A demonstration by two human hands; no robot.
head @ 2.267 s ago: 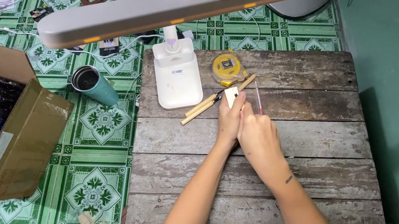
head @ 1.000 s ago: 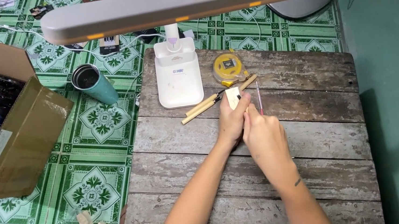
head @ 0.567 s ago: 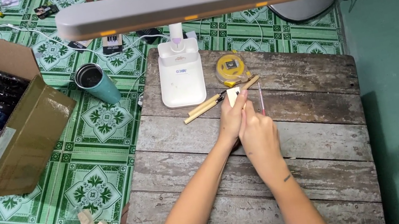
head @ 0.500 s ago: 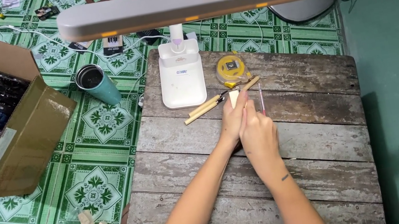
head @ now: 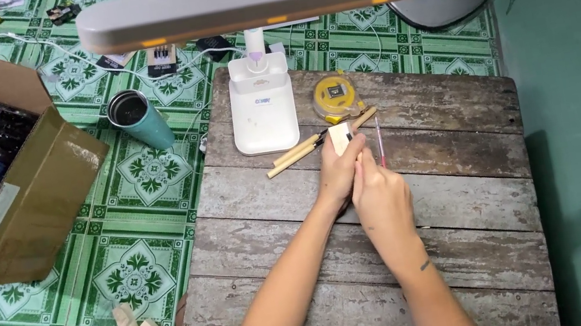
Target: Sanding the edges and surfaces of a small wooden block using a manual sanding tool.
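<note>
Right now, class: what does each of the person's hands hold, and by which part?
The left hand grips a small pale wooden block by its lower end. The right hand holds a thin red-handled tool by its lower end, pointing upright.

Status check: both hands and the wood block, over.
Left hand grips small wood block. Right hand holds thin red-handled tool upright. Knife lies just beyond.

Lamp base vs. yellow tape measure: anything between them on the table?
Nothing; in the head view bare weathered plank separates the lamp base from the yellow tape measure on the wooden table.
</note>
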